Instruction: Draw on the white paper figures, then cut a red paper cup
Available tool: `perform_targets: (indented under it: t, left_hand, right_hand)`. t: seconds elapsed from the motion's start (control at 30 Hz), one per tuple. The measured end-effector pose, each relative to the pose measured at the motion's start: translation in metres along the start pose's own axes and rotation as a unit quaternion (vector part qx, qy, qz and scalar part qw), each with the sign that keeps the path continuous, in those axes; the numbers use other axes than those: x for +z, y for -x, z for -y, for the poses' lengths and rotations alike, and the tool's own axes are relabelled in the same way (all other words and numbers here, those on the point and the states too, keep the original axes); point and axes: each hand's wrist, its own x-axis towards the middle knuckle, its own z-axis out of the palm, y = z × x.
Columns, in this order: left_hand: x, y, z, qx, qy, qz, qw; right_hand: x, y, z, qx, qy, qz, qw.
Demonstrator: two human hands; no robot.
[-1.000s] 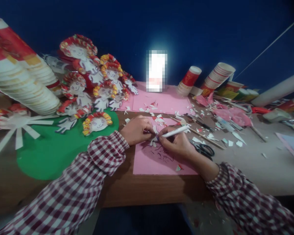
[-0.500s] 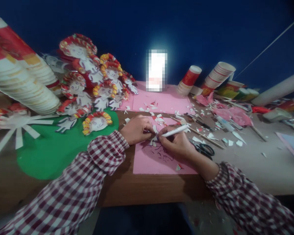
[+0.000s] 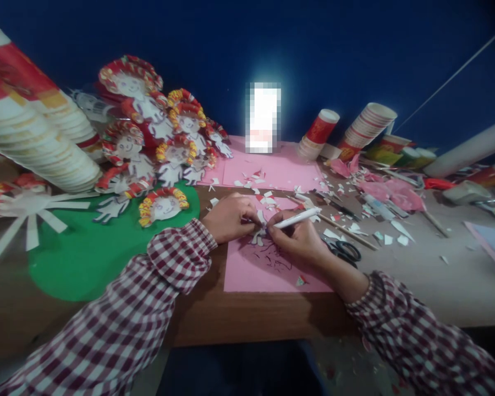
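My right hand [image 3: 299, 240] is closed around a white pen [image 3: 297, 218], its tip down on a small white paper cut-out figure [image 3: 258, 235]. My left hand [image 3: 230, 216] pinches and presses that figure against a pink sheet [image 3: 268, 272] marked with dark pen scribbles. The two hands touch over the figure, which they mostly hide. Both sleeves are red-and-white checked.
Black-handled scissors [image 3: 345, 251] lie just right of my right hand. Finished paper dolls [image 3: 164, 205] with red-yellow curls sit on a green sheet [image 3: 86, 258] at the left. Stacked paper cups [image 3: 33, 132] lie far left, more cups [image 3: 367, 126] at back right. Paper scraps [image 3: 355, 220] litter the table.
Hardly anything moved; the pen in my right hand shifted slightly while both hands stayed on the cut-out.
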Motion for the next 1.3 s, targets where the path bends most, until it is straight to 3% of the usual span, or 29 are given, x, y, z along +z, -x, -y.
perform_targets:
  t: [0.5,0.97,1.3]
  left_hand:
    - [-0.0005,-0.0009,-0.0008,-0.004,-0.006,0.006,1.0]
    - [-0.0006,-0.0001,-0.0002,0.0,0.006,0.006,1.0]
    - [-0.0012,-0.0003,-0.0009,-0.005,0.007,0.007,1.0]
  right_hand:
    - [-0.0018,-0.0001,0.0011,-0.006,0.054,0.005,0.999]
    - [-0.0006,0.0009,-0.0006,0.018,-0.013,0.01,1.0]
    - [-0.0015,0.0001,0.005,0.006,0.016,0.002,1.0]
